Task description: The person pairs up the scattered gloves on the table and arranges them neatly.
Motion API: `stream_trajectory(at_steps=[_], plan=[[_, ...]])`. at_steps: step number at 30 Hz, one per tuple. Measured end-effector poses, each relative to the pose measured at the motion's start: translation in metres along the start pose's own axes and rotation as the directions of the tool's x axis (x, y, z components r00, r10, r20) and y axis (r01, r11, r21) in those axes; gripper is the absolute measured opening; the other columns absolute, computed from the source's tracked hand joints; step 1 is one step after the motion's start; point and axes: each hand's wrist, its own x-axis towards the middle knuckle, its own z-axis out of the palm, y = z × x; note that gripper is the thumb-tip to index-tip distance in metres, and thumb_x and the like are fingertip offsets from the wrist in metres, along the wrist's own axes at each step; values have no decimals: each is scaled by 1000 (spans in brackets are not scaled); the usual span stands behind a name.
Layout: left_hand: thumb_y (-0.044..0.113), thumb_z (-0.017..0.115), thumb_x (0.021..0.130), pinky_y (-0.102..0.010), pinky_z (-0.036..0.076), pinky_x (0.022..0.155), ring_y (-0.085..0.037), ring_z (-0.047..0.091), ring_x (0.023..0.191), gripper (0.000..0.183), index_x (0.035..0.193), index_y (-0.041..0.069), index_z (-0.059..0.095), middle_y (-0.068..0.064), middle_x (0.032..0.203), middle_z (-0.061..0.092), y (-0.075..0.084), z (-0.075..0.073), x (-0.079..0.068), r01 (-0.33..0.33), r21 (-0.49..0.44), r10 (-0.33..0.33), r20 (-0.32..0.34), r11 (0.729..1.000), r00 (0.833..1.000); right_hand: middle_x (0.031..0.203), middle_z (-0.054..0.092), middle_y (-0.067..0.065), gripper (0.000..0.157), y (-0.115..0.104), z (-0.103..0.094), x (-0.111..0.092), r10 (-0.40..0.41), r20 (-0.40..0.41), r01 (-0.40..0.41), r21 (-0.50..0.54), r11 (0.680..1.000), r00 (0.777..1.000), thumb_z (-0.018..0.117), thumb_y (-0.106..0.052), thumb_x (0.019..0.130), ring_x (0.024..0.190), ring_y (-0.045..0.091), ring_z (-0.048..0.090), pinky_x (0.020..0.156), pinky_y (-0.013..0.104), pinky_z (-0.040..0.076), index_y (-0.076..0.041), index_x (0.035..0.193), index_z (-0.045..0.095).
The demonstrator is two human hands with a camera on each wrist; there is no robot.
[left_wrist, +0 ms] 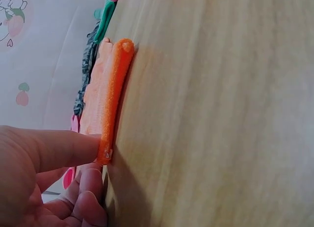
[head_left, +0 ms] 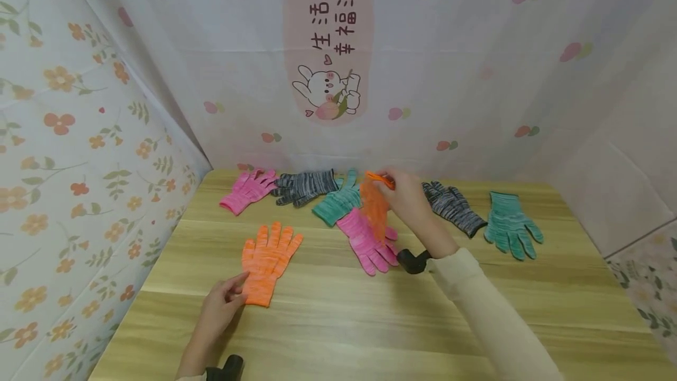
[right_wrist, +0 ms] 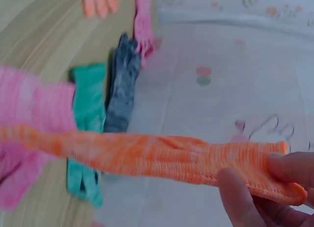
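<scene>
One orange glove (head_left: 266, 263) lies flat on the table with its fingers pointing away. My left hand (head_left: 221, 304) is at its left edge, thumb and fingers pinching the corner of the cuff (left_wrist: 116, 97). My right hand (head_left: 404, 196) holds a second orange glove (right_wrist: 147, 153) by its cuff, raised above the table. This glove hangs down, blurred in the head view, in front of a pink glove (head_left: 365, 240). Just behind is a green glove (head_left: 341, 200), partly covered by the pink and orange ones.
At the back left lie another pink glove (head_left: 247, 190) and a dark grey glove (head_left: 305, 187). A second grey glove (head_left: 455, 207) and a green glove (head_left: 510, 225) lie to the right. A printed white curtain (head_left: 449, 75) hangs along the table's back edge.
</scene>
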Motion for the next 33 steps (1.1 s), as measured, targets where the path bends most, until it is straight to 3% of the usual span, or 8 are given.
stream_trajectory(at_steps=[5, 9, 15, 19, 22, 25, 28, 33], plan=[[1, 61, 85, -19, 40, 62, -11, 44, 76, 45, 130, 4, 54, -12, 96, 52, -1, 0, 1, -31, -23, 32, 3, 999, 999, 88, 65, 12, 25, -30, 29, 12, -34, 125, 31, 24, 999, 992, 56, -20, 93, 57, 17, 56, 50, 22, 45, -5, 113, 61], [2, 61, 85, -19, 39, 61, -9, 43, 73, 45, 129, 4, 54, -11, 94, 52, 0, 0, 2, -41, -27, 41, 0, 999, 999, 87, 64, 9, 21, -50, 56, 18, -73, 153, 70, 30, 997, 985, 57, -19, 93, 63, 15, 53, 55, 23, 43, -6, 109, 62], [1, 61, 85, -19, 38, 61, -9, 42, 72, 44, 129, 3, 54, -11, 94, 52, -1, 0, 1, -45, -35, 45, -6, 998, 999, 100, 67, 7, 24, -70, 96, 22, -78, 145, 66, 83, 994, 986, 54, -23, 94, 82, 17, 62, 68, 27, 51, -8, 111, 62], [2, 61, 85, -19, 38, 61, -8, 42, 72, 44, 129, 4, 55, -10, 94, 52, -1, 0, 0, -39, -37, 39, -2, 999, 999, 102, 67, 8, 23, -76, 117, 19, -98, 93, 85, 128, 988, 991, 54, -20, 94, 88, 18, 63, 74, 28, 52, -6, 110, 63], [2, 62, 85, -18, 39, 62, -8, 43, 73, 44, 129, 4, 55, -10, 94, 52, 0, 1, 0, -32, -34, 32, -4, 999, 999, 99, 66, 7, 21, -81, 132, 10, -134, 61, 124, 146, 981, 989, 55, -20, 94, 81, 15, 59, 70, 23, 50, -5, 106, 63], [2, 62, 85, -18, 39, 61, -9, 43, 73, 44, 128, 4, 55, -10, 94, 52, 1, -1, -1, -26, -38, 26, -5, 999, 1000, 92, 62, 4, 18, -87, 153, -7, -153, 81, 138, 163, 977, 985, 56, -23, 93, 69, 11, 51, 59, 18, 44, -7, 99, 61], [1, 61, 85, -18, 39, 60, -9, 43, 73, 44, 128, 3, 55, -11, 94, 51, 2, -1, -1, -20, -44, 20, -2, 999, 1000, 85, 57, -1, 15, -89, 177, -29, -169, 130, 153, 127, 980, 977, 57, -25, 93, 64, 8, 43, 54, 16, 37, -10, 91, 57], [2, 62, 85, -18, 40, 62, -8, 45, 73, 43, 127, 2, 55, -11, 94, 52, 1, 0, -1, -30, -36, 30, -7, 999, 1000, 76, 51, -5, 12, -88, 211, -60, -198, 199, 200, 14, 980, 960, 59, -22, 91, 67, 6, 43, 57, 14, 37, -12, 85, 56]])
